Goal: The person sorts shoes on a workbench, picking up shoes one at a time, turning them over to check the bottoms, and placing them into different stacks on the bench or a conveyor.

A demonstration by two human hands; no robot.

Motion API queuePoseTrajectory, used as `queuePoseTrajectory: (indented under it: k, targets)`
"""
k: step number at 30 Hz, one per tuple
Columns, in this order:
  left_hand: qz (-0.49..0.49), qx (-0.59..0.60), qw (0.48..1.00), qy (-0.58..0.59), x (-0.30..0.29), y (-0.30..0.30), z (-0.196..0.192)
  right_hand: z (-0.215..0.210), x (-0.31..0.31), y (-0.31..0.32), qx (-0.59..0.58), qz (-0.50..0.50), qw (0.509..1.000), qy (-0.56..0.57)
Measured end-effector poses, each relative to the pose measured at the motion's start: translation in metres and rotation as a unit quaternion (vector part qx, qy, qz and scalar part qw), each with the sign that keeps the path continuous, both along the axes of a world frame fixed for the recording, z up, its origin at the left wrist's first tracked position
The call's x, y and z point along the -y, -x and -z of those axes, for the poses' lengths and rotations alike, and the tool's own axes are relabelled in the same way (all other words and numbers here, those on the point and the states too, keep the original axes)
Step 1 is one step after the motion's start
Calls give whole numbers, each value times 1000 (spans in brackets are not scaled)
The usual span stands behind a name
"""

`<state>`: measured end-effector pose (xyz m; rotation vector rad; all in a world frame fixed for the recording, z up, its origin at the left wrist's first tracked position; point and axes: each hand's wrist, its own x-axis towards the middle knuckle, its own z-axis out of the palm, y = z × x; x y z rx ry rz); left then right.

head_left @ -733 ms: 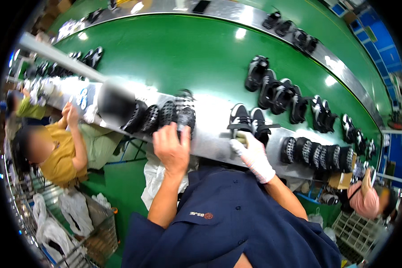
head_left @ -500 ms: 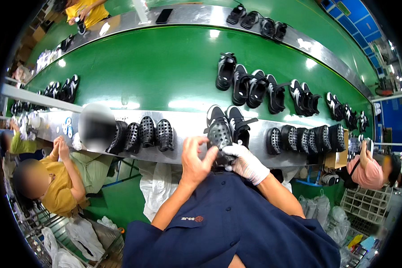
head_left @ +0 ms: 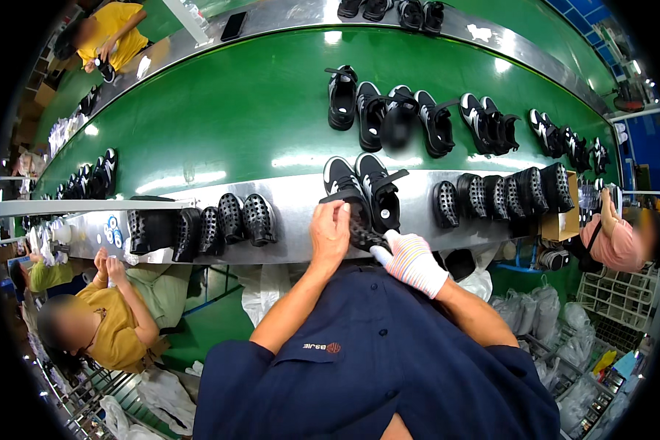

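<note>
A pair of black sneakers with white trim stands on the metal bench before me, toes pointing away. Into the opening of the left sneaker [head_left: 339, 173] leans a black perforated shoe tree [head_left: 362, 233], its toe end hidden inside. My bare left hand [head_left: 330, 233] grips that sneaker at its strap and left side. A striped white glove covers my right hand [head_left: 412, 265], which holds the near end of the shoe tree. The right sneaker [head_left: 383, 204] stands alongside, strap sticking out to the right and pale insole showing.
More perforated shoe trees stand on the metal bench [head_left: 301, 187], left [head_left: 259, 220] and right [head_left: 471, 196]. Several sneakers [head_left: 436, 125] line the green surface beyond. A person in mustard [head_left: 117, 334] sits at left, another in pink [head_left: 610, 238] at right.
The shoe tree has gone from above the left sneaker to partly inside its opening. My left hand has shifted from the shoe tree to the sneaker's strap and side. The whole view has shifted slightly.
</note>
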<state>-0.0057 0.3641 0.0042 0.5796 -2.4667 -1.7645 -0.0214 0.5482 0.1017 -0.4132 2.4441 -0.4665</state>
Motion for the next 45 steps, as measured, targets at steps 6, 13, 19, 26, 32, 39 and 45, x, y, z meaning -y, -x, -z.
queuePoseTrajectory:
  k: [6,13,19,26,32,39,45]
  targets:
    - [278,-141,879,361,17,24,-12,-19,-1,27,18,-60,993,-98]
    - [262,-119,927,243,24,45,25,-27,21,36,13,-53,993,-109]
    - [336,-104,922,164,40,62,16,22,53,33,-41,3,992,-116]
    - [316,-54,941,111,45,72,19,96,65,6,-150,12,988,-42]
    - [291,-93,943,135,51,54,35,65,58,10,-147,26,986,-68]
    - [323,-130,931,109,43,57,16,103,64,39,-32,145,987,-68]
    - [178,-33,964,193,27,22,17,128,49,24,-36,153,988,9]
